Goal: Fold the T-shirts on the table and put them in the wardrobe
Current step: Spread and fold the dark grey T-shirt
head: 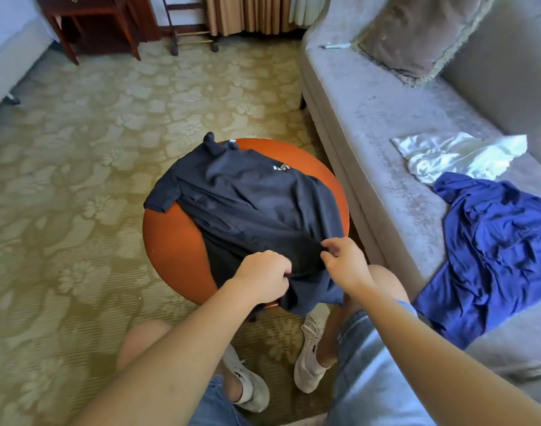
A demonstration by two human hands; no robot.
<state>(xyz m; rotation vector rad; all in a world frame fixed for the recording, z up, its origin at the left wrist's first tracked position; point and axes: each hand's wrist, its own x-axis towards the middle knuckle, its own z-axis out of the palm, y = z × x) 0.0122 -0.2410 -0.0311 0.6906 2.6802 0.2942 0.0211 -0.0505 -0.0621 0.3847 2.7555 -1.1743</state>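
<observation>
From my feed I see the navy T-shirt (250,201) spread over the round orange surface (170,241). Its collar lies at the far edge and one short sleeve droops over the left rim. A small white logo shows on the chest. The near hem hangs off the front edge, toward the person's knees.

The left hand (263,279) grips the hem, its fingers (280,273) curled round a bunch of dark fabric. The right hand (344,264) is just beside it and pinches the same hem between thumb and fingertips, lifting the cloth slightly off the surface.

To the right stands a grey sofa (370,124). A crumpled bright blue garment (493,256) lies on its seat and spills over the front edge. A shiny white cloth (459,158) lies touching it on the far side, and a tasselled cushion (422,32) leans against the backrest. White sneakers (309,355) rest on the patterned carpet (78,164) below the surface.
</observation>
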